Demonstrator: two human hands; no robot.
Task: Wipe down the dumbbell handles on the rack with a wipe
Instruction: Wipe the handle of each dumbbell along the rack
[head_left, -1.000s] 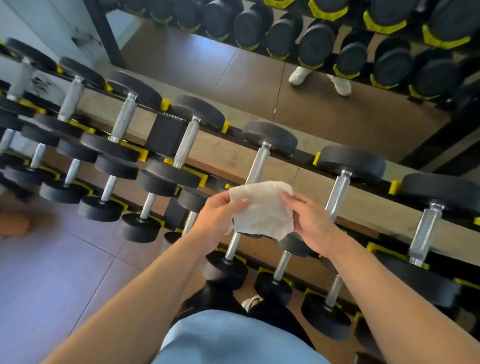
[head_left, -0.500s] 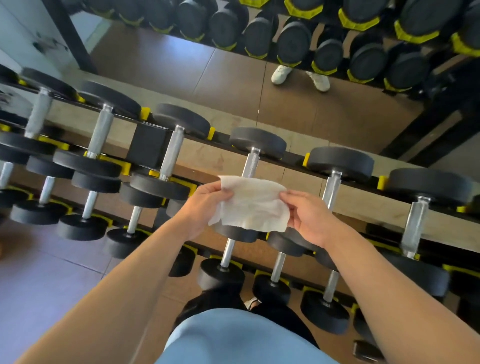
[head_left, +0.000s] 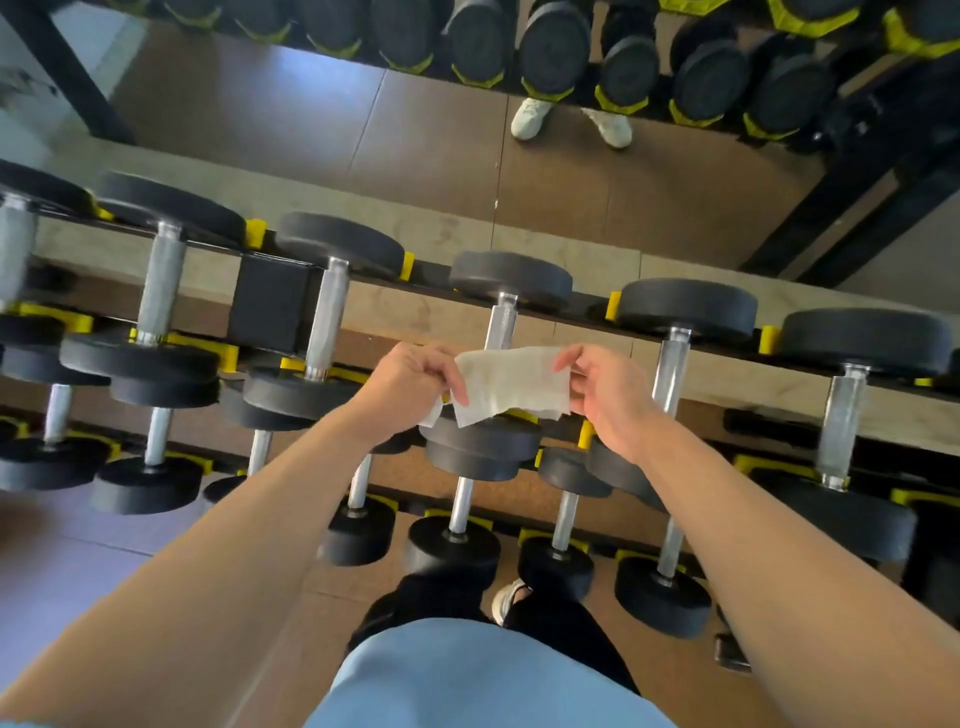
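Note:
A white wipe (head_left: 511, 383) is stretched flat between my two hands, above the rack. My left hand (head_left: 410, 387) pinches its left edge and my right hand (head_left: 605, 395) pinches its right edge. Directly behind the wipe runs the steel handle (head_left: 500, 326) of a black dumbbell on the top tier; the wipe hides the handle's lower part and is not wrapped around it. Another steel handle (head_left: 669, 374) lies just right of my right hand. The rack (head_left: 280, 301) is black with yellow cradles.
Several black dumbbells fill the upper and lower tiers, left and right of my hands. A mirror (head_left: 426, 130) behind the rack reflects the dumbbells and a pair of white shoes. My legs and a blue shirt hem are at the bottom.
The wipe has been pulled from a bunched shape into a flat, wider sheet as my hands moved apart. The view has shifted slightly to the right along the rack.

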